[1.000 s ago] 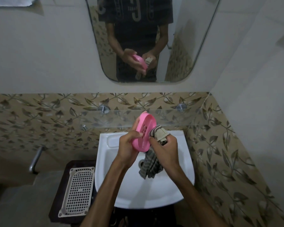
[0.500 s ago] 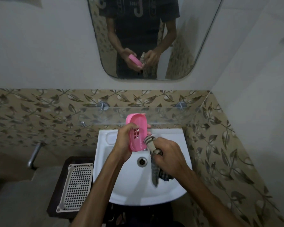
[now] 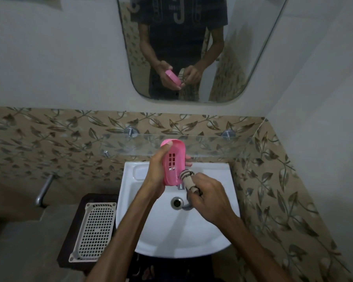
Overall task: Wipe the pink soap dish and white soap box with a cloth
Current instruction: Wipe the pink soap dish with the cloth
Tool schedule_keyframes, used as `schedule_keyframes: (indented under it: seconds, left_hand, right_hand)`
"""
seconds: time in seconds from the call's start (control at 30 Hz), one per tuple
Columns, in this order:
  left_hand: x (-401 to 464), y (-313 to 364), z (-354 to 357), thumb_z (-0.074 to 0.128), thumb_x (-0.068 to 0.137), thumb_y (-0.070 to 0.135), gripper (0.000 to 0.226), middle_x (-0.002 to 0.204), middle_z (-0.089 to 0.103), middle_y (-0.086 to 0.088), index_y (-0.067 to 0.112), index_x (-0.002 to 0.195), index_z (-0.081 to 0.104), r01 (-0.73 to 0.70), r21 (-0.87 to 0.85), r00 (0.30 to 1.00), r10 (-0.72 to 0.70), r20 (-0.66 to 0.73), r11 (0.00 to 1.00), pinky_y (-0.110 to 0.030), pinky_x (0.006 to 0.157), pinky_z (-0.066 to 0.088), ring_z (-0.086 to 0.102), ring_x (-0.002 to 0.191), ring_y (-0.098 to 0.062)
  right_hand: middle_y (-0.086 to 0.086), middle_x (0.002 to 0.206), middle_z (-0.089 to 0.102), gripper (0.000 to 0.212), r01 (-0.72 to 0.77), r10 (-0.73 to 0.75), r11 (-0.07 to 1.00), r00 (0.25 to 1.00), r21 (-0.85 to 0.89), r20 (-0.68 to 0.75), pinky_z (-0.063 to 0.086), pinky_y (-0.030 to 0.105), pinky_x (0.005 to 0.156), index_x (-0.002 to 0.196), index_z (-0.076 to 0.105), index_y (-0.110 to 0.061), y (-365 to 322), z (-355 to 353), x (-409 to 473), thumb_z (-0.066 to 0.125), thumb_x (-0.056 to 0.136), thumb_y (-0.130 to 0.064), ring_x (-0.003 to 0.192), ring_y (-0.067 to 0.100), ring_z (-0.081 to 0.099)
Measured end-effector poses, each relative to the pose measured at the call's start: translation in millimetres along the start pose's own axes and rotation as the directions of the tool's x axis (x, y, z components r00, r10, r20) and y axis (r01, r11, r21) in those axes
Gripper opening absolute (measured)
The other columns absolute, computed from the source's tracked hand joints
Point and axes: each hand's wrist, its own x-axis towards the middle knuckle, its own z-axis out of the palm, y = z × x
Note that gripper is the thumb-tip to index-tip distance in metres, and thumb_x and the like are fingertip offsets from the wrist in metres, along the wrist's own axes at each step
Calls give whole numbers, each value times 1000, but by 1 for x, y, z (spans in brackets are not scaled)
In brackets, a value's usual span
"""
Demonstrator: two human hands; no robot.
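**Pink soap dish held upright over the basin, cloth tip at its lower edge**

At the left, a white perforated plastic tray (image 3: 94, 231) lies flat on a dark brown stand (image 3: 70, 249), just beside the left rim of the white ceramic washbasin (image 3: 212, 237). A chrome pipe (image 3: 44, 189) juts from the leaf-patterned tile wall (image 3: 49, 143) further left.

The left hand (image 3: 156, 176) grips the pink oval plastic soap dish (image 3: 172, 162), thumb along its left edge and fingertips curled round the right edge. The dish stands nearly on end above the back of the basin, its slotted face toward the camera and its top in front of the clear glass shelf (image 3: 212, 145).

To the right, the right hand (image 3: 209, 197) is closed around a twisted beige and dark striped cloth (image 3: 189, 180). The cloth's bunched tip touches the dish's lower right edge. The rest hangs down past the chrome drain (image 3: 176, 202) at the basin's centre.

Above, the wall mirror (image 3: 253, 47) reflects the person's torso, both hands, dish and cloth.
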Motion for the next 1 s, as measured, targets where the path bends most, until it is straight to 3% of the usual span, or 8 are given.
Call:
schedule_keyframes:
  seconds: [0.13, 0.23, 0.37, 0.47, 0.57, 0.73, 0.83, 1.0]
  left_hand:
    - [-1, 0, 3, 55, 94, 47, 53, 116, 72, -27, 5, 121, 71, -42, -47, 999, 43, 33, 998, -50, 92, 58, 70, 97, -37]
    - [0, 0, -2, 50, 98, 48, 52, 120, 71, -25, 10, 128, 68, -55, -39, 998, 56, 43, 998, -54, 94, 55, 69, 98, -37]
    - [-2, 1, -3, 43, 105, 47, 45, 124, 69, -27, 18, 123, 73, -49, -75, 995, 55, 87, 996, -51, 91, 57, 68, 97, -36]
    - [-1, 1, -6, 44, 103, 50, 52, 124, 68, -29, 12, 131, 67, -47, -90, 994, 55, 95, 995, -51, 91, 55, 67, 97, -37]
    - [-2, 1, -5, 47, 100, 55, 60, 125, 67, -29, 10, 137, 61, -65, -85, 992, 73, 102, 994, -50, 90, 55, 66, 98, -36]
    - [-3, 0, -6, 50, 96, 57, 60, 123, 69, -28, 12, 132, 67, -48, -100, 995, 57, 88, 994, -55, 95, 53, 67, 101, -39]
    - [-6, -1, -4, 50, 95, 58, 54, 118, 73, -24, 16, 117, 77, -36, -107, 994, 46, 97, 994, -46, 88, 60, 71, 100, -34]
    - [-6, 4, -7, 43, 96, 57, 62, 120, 71, -27, 8, 123, 71, 26, -130, 998, -19, 54, 991, -46, 88, 57, 69, 95, -36]
  right_hand:
    - [-5, 76, 49, 8, -59, 58, 998, 996, -9, -73, 38, 34, 55, 79, 59, -8, 2, 1, 6, 59, 87, -8, 64, 15, 45]
    - [-7, 75, 48, 12, -29, 29, 999, 1000, 18, -4, 33, 29, 56, 77, 56, -11, -3, 7, -1, 56, 88, -13, 63, 11, 42]
    - [-7, 76, 48, 14, -62, 64, 998, 995, 33, -77, 33, 26, 55, 80, 60, -9, -1, 2, 6, 57, 93, -13, 63, 13, 44]
    - [-3, 74, 53, 10, 5, -7, 999, 999, 40, 46, 39, 34, 55, 76, 59, -8, -3, 4, 3, 59, 86, -9, 63, 15, 46]
    - [3, 78, 60, 6, -51, 53, 998, 997, 34, -51, 40, 35, 58, 83, 64, -5, 2, -1, 13, 61, 88, -5, 67, 21, 52]
    - [2, 80, 59, 8, 31, -32, 999, 998, 7, 50, 38, 30, 58, 88, 68, -10, -7, 3, 6, 61, 84, -7, 68, 18, 53]
    - [5, 84, 62, 14, -45, 42, 999, 996, -30, -77, 40, 32, 59, 98, 73, -6, 0, -3, 19, 61, 90, -5, 71, 21, 55]
    - [-8, 81, 53, 16, 76, -72, 996, 993, -36, 96, 38, 30, 58, 94, 71, -14, -10, -3, 9, 62, 83, -9, 68, 14, 48]
